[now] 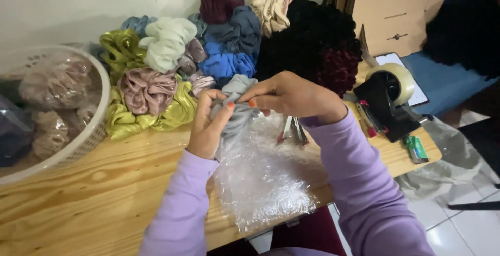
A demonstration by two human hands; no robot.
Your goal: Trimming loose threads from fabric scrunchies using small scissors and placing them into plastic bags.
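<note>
My left hand (208, 123) and my right hand (289, 96) both grip a grey-blue fabric scrunchie (237, 110) above a wooden table (78, 193). The scrunchie sits at the mouth of a clear crinkled plastic bag (260, 178) that lies on the table and hangs over its near edge. My left fingers pinch the scrunchie's left side, my right fingers press on its top. Both arms wear lilac sleeves.
A heap of scrunchies (208, 53) in many colours lies behind my hands. A white basket (88, 136) with bagged scrunchies stands at the left. A black tape dispenser (388, 100), a stapler (294, 130), a phone (403, 76) and cardboard (390, 11) are at the right.
</note>
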